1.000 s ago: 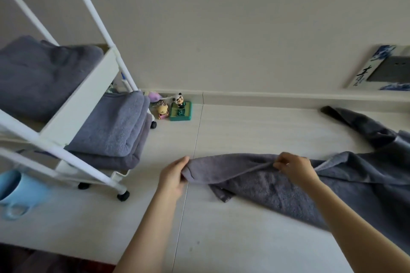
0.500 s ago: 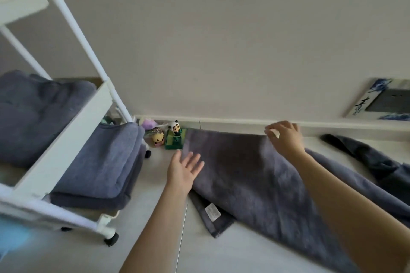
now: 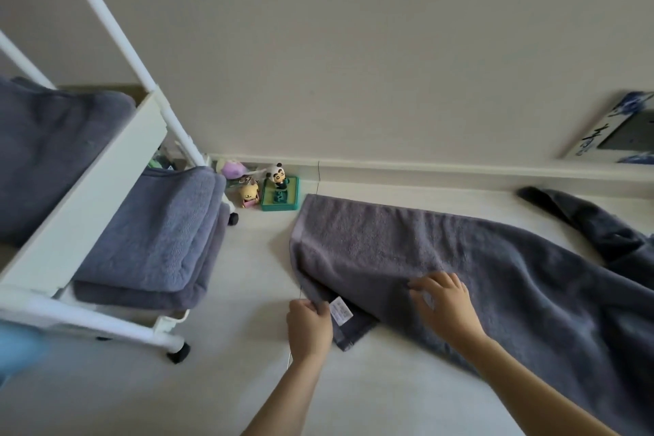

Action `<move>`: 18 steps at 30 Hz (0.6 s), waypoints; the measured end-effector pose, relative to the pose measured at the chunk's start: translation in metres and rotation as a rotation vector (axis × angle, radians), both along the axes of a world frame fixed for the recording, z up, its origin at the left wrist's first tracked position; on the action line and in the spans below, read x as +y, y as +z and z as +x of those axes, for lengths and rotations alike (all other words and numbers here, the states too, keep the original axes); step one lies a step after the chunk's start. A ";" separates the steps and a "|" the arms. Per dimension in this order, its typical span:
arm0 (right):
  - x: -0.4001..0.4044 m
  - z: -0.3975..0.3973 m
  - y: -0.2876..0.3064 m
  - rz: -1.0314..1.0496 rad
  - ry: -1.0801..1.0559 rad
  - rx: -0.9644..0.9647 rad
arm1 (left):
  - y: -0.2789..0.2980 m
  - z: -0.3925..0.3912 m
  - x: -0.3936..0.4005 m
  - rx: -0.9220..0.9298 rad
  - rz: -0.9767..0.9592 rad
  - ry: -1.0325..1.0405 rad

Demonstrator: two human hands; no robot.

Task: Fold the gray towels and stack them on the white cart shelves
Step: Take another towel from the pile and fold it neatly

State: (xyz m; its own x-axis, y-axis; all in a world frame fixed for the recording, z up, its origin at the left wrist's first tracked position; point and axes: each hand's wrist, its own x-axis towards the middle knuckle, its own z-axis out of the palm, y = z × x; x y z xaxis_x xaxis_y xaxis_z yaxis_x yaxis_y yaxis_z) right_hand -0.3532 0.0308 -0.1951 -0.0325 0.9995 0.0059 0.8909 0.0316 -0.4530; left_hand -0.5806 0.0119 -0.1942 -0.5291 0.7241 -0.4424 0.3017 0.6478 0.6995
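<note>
A long gray towel (image 3: 442, 251) lies spread across the pale table, its far edge near the wall. My left hand (image 3: 309, 327) pinches the towel's near left corner beside a white label (image 3: 340, 310). My right hand (image 3: 444, 304) rests with bent fingers on the near edge, gripping a fold of the fabric. The white cart (image 3: 81, 202) stands at the left. Folded gray towels lie on its upper shelf (image 3: 53, 152) and its lower shelf (image 3: 155, 241).
Small toy figures, one a panda on a green base (image 3: 279, 189), stand against the wall between the cart and the towel. A second dark towel (image 3: 594, 223) lies crumpled at the far right. A blue blurred object (image 3: 17, 354) shows at the lower left edge.
The towel was flung open toward the wall and now lies flat. Both hands came back from its far edge to its near edge, and the left hand took the near corner.
</note>
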 end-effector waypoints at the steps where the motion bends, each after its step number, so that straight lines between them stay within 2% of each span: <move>1: -0.012 -0.001 0.001 -0.005 -0.008 -0.029 | -0.001 0.001 -0.005 -0.002 -0.033 -0.039; 7: -0.068 0.016 -0.016 -0.056 -0.045 -0.195 | 0.013 0.010 -0.019 -0.018 -0.160 -0.243; 11: -0.081 0.031 -0.017 -0.043 -0.092 -0.153 | 0.007 0.012 -0.017 -0.253 -0.022 -0.018; 14: -0.075 0.042 -0.006 -0.020 -0.141 -0.053 | 0.024 0.007 -0.024 -0.412 0.112 0.191; 15: -0.070 0.046 0.001 -0.039 -0.175 0.001 | 0.029 0.000 -0.027 -0.400 0.146 0.240; 18: -0.050 0.058 0.029 -0.084 -0.205 0.090 | 0.033 -0.025 -0.032 -0.210 0.187 0.302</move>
State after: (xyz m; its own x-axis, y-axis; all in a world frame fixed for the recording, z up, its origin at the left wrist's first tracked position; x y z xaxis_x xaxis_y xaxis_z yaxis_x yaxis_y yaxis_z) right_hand -0.2951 -0.0189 -0.1662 0.1686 0.9821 -0.0836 0.8306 -0.1872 -0.5244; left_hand -0.6054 -0.0203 -0.1614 -0.6424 0.6283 -0.4387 -0.0445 0.5409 0.8399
